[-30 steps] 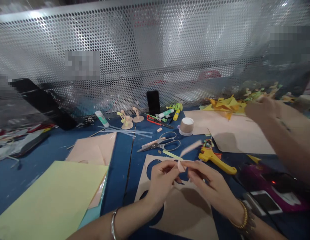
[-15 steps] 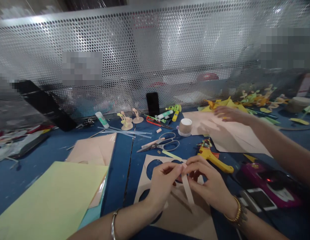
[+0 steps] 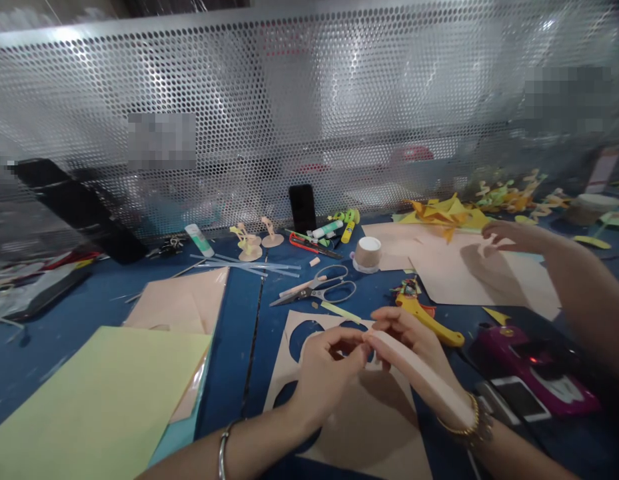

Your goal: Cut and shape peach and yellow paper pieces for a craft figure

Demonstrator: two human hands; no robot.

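Note:
A pale pink paper strip (image 3: 423, 375) runs from between my hands back over my right hand toward the wrist. My left hand (image 3: 329, 367) is closed, with thumb and forefinger pinching the strip's end. My right hand (image 3: 414, 347) is curled around the same end, its thumb largely covered by the strip. Both hands hover above a pale pink sheet (image 3: 369, 433) with round holes cut out of it. Just beyond my fingers lies a narrow yellow-green paper strip (image 3: 342, 311). Grey-handled scissors (image 3: 316, 289) rest farther off, and a yellow glue gun (image 3: 432, 320) lies right of my right hand.
At the right, another person's hand (image 3: 514, 240) is over pink sheets (image 3: 469, 277). Yellow paper (image 3: 102, 400) is stacked at left. A paper cup (image 3: 368, 253), glue stick (image 3: 199, 240), phone (image 3: 302, 208) and magenta device (image 3: 544, 370) stand about. A perforated metal screen (image 3: 229, 87) closes the back.
The paper strip has swung from hanging down between my hands to lying back across my right hand. The other person's hand has moved right, away from the yellow paper pieces.

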